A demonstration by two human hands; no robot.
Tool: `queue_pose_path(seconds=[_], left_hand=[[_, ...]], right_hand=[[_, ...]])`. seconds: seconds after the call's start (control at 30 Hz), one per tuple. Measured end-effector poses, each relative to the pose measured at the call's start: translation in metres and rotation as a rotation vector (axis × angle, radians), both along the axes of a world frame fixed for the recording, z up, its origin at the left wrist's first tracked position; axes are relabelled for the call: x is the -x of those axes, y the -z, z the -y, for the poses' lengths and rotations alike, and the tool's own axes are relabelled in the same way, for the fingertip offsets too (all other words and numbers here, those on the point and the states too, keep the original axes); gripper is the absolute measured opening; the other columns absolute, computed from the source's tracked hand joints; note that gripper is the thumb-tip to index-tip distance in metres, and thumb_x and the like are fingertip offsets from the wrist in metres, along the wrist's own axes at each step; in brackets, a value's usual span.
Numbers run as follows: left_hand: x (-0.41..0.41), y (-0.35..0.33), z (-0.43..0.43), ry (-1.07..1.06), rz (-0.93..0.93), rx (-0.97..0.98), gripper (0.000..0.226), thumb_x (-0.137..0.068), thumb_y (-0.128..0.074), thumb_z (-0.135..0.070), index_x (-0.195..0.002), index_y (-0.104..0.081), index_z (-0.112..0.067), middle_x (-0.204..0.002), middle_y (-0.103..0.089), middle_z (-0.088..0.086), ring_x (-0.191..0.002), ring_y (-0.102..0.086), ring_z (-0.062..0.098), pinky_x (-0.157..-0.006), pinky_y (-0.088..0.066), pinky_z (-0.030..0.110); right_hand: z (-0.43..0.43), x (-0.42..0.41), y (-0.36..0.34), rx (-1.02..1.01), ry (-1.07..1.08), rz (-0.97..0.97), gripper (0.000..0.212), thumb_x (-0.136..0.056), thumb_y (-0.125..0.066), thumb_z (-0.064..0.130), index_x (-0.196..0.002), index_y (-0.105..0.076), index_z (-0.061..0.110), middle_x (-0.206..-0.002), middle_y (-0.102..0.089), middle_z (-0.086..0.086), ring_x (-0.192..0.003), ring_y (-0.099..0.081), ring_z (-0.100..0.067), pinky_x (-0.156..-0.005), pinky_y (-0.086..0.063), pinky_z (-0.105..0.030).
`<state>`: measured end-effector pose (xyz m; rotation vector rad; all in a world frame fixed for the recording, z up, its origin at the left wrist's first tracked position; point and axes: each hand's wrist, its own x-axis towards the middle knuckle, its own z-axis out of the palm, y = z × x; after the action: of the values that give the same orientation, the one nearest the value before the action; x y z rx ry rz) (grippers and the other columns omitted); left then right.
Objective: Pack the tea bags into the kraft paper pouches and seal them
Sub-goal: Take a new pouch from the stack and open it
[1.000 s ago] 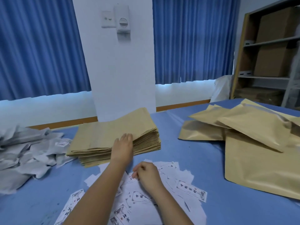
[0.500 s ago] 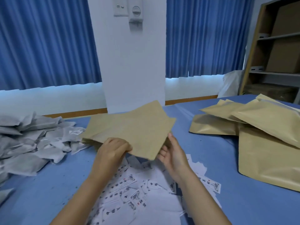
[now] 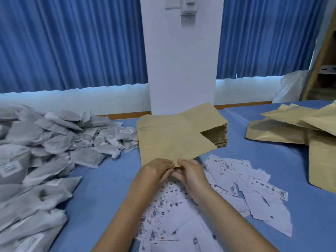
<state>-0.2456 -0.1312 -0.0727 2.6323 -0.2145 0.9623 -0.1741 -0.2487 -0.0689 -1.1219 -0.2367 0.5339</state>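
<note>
Blue table (image 3: pixel 101 188), blue curtains (image 3: pixel 72 42) behind. Left hand (image 3: pixel 154 172) and right hand (image 3: pixel 191 172) pinch the near edge of one kraft pouch (image 3: pixel 172 142), held just before the pouch stack (image 3: pixel 216 131). Likely light, floppy, crease-prone; grip mouth corners.

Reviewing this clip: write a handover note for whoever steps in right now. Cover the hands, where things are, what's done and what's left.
Hands: left hand and right hand both pinch the near edge of one kraft pouch, which looks flat and unfilled.
Things: the stack of empty pouches sits just behind it. The tea bags are heaped on the left, and printed slips lie under the hands.
Done: bulging pouches lie far right, seals not visible.
Left: open this pouch, fill it, seal it, then repeat.
</note>
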Motion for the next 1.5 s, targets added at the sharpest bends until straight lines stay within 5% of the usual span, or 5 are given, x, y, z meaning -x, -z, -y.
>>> queue_pose_path(seconds=[0.23, 0.8, 0.9, 1.1, 1.5], left_hand=[[0.008, -0.003, -0.015, -0.039, -0.015, 0.338, 0.005, -0.081, -0.074, -0.010, -0.085, -0.077, -0.007, -0.079, -0.073, 0.000, -0.073, -0.067, 0.010, -0.070, -0.054, 0.028], [0.015, -0.011, -0.028, -0.036, -0.268, 0.999, 0.006, -0.072, -0.081, -0.022, -0.069, -0.076, -0.020, -0.078, -0.074, 0.001, -0.074, -0.068, 0.010, -0.072, -0.051, 0.016], [0.015, -0.011, -0.024, -0.049, -0.215, 0.926, 0.008, -0.075, -0.080, -0.018, -0.069, -0.074, -0.017, -0.074, -0.073, 0.000, -0.067, -0.064, 0.007, -0.064, -0.047, 0.013], [0.002, -0.005, 0.003, -0.106, -0.033, 0.072, 0.027, -0.080, -0.061, 0.000, -0.106, -0.066, -0.002, -0.104, -0.063, 0.008, -0.102, -0.053, 0.020, -0.087, -0.042, 0.030], [0.006, -0.009, 0.008, -0.387, 0.146, 0.234, 0.011, -0.083, -0.062, -0.002, -0.076, -0.071, 0.000, -0.072, -0.067, 0.012, -0.068, -0.060, 0.027, -0.063, -0.047, 0.038]], right_hand=[[0.000, 0.000, 0.016, -0.051, -0.178, 0.187, 0.022, -0.097, -0.050, 0.008, -0.112, -0.061, -0.004, -0.108, -0.070, -0.017, -0.105, -0.067, -0.025, -0.088, -0.055, -0.032], [0.007, -0.002, 0.011, -0.152, -0.272, 0.225, 0.041, -0.086, -0.056, 0.003, -0.121, -0.050, -0.016, -0.115, -0.064, -0.027, -0.107, -0.064, -0.034, -0.082, -0.056, -0.032], [0.007, -0.003, 0.011, -0.149, -0.240, 0.147, 0.028, -0.091, -0.042, -0.013, -0.117, -0.050, -0.019, -0.112, -0.062, -0.033, -0.104, -0.064, -0.038, -0.081, -0.058, -0.039], [-0.001, 0.003, 0.016, -0.134, -0.089, 0.123, 0.022, -0.094, -0.041, -0.009, -0.098, -0.062, -0.005, -0.072, -0.069, -0.007, -0.065, -0.066, -0.012, -0.066, -0.057, -0.026], [-0.013, 0.020, 0.003, 0.200, 0.002, 0.298, 0.027, -0.097, -0.043, 0.000, -0.078, -0.061, 0.007, -0.062, -0.071, -0.002, -0.059, -0.071, -0.013, -0.053, -0.050, -0.013]])
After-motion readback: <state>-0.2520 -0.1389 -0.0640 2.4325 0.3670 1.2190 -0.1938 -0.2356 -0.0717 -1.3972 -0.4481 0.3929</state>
